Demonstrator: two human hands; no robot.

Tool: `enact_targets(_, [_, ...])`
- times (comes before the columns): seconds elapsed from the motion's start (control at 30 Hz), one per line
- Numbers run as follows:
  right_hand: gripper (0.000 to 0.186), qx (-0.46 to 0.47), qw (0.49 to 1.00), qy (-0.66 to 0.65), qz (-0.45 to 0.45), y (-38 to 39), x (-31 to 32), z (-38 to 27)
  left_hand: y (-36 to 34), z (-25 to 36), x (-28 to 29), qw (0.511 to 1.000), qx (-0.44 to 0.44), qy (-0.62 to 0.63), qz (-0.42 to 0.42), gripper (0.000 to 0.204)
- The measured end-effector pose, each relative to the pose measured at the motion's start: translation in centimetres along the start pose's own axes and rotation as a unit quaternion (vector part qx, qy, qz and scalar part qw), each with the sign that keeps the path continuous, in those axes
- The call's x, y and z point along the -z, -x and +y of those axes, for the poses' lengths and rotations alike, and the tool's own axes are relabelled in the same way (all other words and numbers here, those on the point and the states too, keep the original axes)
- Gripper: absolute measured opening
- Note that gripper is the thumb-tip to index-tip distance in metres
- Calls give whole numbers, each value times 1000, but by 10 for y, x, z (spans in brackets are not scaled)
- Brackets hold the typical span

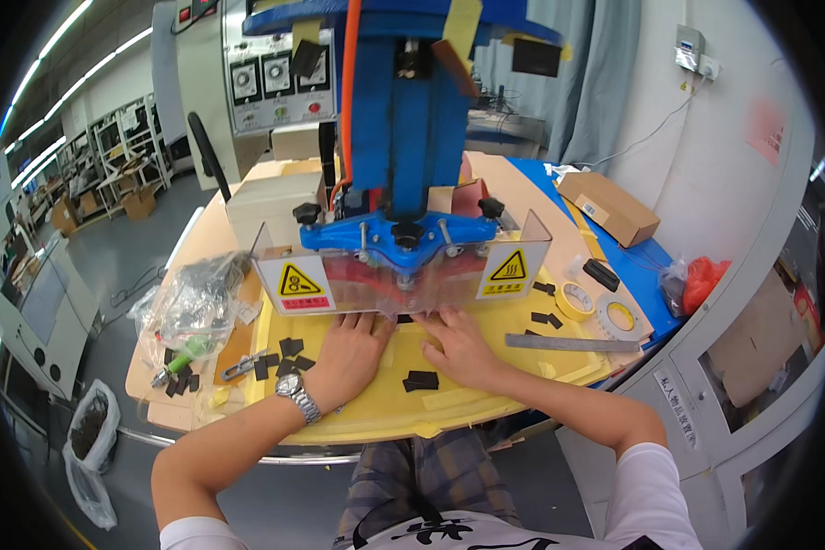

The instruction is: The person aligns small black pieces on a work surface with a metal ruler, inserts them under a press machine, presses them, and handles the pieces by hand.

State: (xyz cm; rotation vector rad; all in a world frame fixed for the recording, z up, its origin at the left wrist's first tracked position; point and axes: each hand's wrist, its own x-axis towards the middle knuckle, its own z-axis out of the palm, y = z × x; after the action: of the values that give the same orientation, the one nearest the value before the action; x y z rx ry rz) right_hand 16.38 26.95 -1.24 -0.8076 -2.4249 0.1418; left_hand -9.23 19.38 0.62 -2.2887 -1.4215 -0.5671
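Both hands rest on the yellow-covered table at the lower edge of a clear guard [367, 291] on a blue press [401, 137]. My left hand [353, 356], with a watch [298, 398] at its wrist, lies flat with fingers stretched forward. My right hand [463, 350] reaches in beside it, thumb apart from the fingers; some fingertips are hidden at the guard. A small black piece [405, 319] lies between the two hands, partly covered by the guard. Nearer me, a few black pieces [421, 379] lie below my right hand.
More black pieces [291, 347] are scattered left of my left hand, near a blue-handled cutter [238, 368] and clear plastic bags [192, 307]. A metal ruler [573, 343], tape rolls [575, 301] and a cardboard box [610, 209] lie to the right. Warning labels mark the guard.
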Motion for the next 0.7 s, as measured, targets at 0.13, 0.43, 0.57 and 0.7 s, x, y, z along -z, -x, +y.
enact_targets(0.13, [55,-3,1000,1,12,0,-3,2,0,1,2,1000,5,20,5,56])
enact_targets(0.43, [54,9,1000,-3,19,1,-3,-1,1,2,4,999,7,45,5,53])
enact_targets(0.57, [53,15,1000,13,23,1,-2,-2,1,2,2,999,4,40,9,51])
enact_targets(0.7, [55,9,1000,3,1,0,0,-1,2,3,2,997,27,48,-45,54])
